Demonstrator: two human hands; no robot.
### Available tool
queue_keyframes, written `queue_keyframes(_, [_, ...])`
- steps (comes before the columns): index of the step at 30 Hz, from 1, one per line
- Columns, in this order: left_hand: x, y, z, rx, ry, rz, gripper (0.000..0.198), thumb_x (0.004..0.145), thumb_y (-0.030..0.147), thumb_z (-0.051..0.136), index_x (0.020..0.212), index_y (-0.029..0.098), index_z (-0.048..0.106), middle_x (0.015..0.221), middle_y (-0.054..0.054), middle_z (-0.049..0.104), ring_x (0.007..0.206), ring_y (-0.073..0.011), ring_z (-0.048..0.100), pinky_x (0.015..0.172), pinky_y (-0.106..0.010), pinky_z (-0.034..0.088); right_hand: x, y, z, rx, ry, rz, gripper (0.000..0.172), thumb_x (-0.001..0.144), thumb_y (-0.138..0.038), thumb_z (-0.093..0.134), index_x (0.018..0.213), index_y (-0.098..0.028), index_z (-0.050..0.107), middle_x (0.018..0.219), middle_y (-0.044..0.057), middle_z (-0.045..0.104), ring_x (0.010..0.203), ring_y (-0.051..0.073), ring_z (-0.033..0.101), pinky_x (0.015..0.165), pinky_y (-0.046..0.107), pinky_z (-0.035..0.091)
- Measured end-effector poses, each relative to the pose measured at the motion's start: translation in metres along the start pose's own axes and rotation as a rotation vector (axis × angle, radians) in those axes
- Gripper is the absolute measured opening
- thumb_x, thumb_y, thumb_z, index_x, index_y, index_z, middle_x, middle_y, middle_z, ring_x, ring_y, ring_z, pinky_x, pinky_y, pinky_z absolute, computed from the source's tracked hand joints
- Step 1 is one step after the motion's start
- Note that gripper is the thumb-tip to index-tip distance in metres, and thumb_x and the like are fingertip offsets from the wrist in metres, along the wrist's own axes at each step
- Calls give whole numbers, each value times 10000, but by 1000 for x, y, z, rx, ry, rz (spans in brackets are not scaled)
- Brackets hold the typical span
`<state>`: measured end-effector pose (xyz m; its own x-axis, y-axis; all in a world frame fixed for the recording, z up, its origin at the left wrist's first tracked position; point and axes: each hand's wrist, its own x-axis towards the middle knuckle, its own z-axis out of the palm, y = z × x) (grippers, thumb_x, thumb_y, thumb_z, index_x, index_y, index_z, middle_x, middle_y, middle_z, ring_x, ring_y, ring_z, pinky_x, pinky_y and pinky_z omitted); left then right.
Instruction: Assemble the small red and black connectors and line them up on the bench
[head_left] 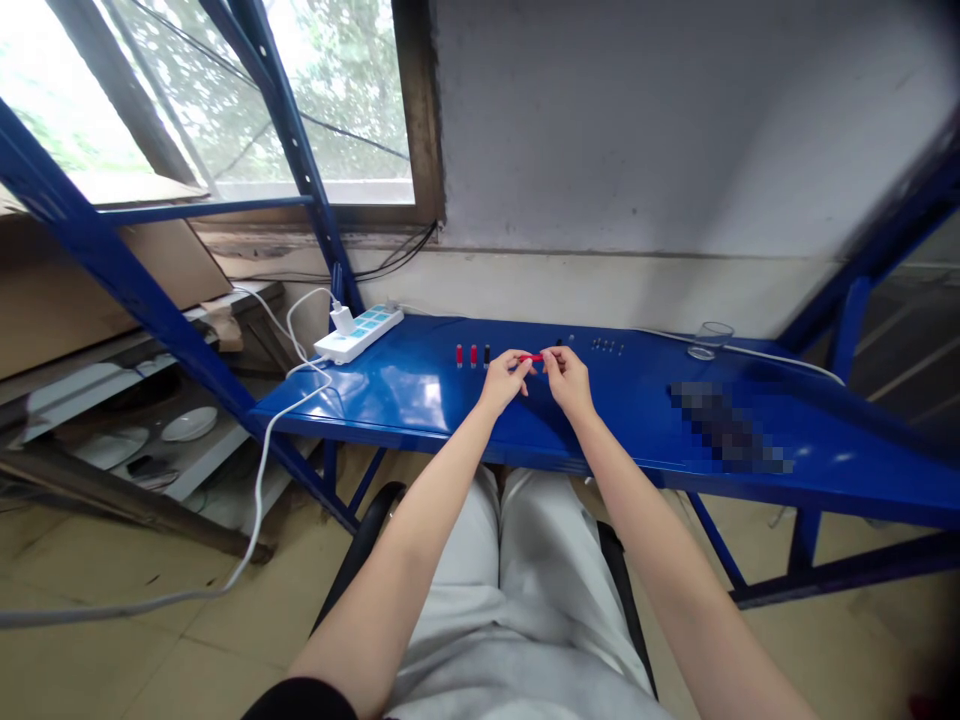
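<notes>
Blue tabletop, both hands close together, pinching apparently red tube

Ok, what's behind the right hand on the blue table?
Just beyond the right hand, a small black piece and a small pale piece show; whatever the hand covers can't be seen.

Loose, pale grey trousers are worn with a black left sleeve.

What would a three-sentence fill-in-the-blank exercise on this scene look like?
1. The bare left hand and bare right hand hold a slim elongated piece coloured ___.
2. A white rectangular power strip lies toward the person's ___ side.
3. The glossy flat tabletop is coloured ___.

Missing words: red; left; blue.
</notes>
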<state>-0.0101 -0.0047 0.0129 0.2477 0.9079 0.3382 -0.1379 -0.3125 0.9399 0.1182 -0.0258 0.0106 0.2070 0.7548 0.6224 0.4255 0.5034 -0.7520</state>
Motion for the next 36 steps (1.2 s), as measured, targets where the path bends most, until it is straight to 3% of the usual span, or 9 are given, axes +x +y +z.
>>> queue_keyframes(10, [2,3,-7,-114,174,-45,281,801,402,558,875,131,565,706,-15,629,360,-38,478,356,-178,269,4,0,-3,130,128,111,358,810,-515,485,855,-174,584,645,4,569,547,105,499,557,249,427])
queue_keyframes(14, [0,6,-5,-39,124,-56,279,763,398,600,827,127,581,651,0,614,368,-28,458,366,-169,278,5,0,-5,111,150,126,392,817,-515,466,913,-159,601,751,60,653,605,125,556,600,271,461])
queue_keyframes(20, [-2,3,-2,24,18,-51,274,739,381,632,812,120,592,609,0,616,371,-31,459,397,-172,339,5,3,-2,97,8,131,414,776,-513,523,935,-152,649,884,103,695,791,190,639,721,320,494])
queue_keyframes(26, [1,-1,-3,29,59,-5,309,748,422,613,814,122,587,615,9,596,364,-26,451,379,-163,333,5,8,3,147,-159,165,361,729,-466,585,894,-152,655,796,75,698,699,178,639,705,328,502])
queue_keyframes(36, [2,-6,-4,130,96,23,377,813,451,515,966,137,655,576,29,525,363,-28,412,376,-171,331,3,5,2,66,-202,155,368,680,-497,606,801,-154,660,755,74,681,668,170,604,677,324,484])
